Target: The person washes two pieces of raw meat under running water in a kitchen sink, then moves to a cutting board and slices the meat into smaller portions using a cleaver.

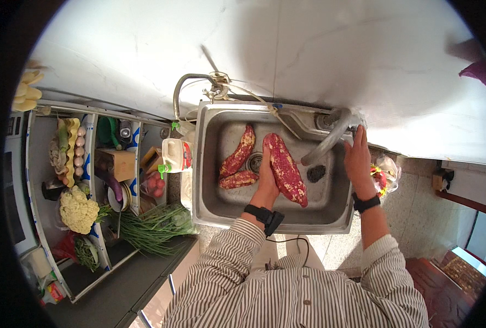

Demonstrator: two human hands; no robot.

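Observation:
My left hand (268, 180) holds a large purple-red sweet potato (286, 170) over the stainless steel sink (212, 219). Two smaller sweet potatoes, a long curved one (239, 153) and a short one (238, 180), lie on the basin floor near the drain (254, 163). At the right rim, my right hand (357, 162) is raised with its fingers stretched out against the base of the grey tap (329, 139). Nothing shows in its palm. The tap's spout points down into the basin, near a dark scouring pad (316, 174).
A second, curved tap (191, 76) stands behind the sink's left corner. Left of the sink are a white jug (173, 155), green onions (152, 229) and a divided rack (31, 197) with cauliflower (78, 208) and eggs (79, 151). A plastic bag (386, 174) lies right.

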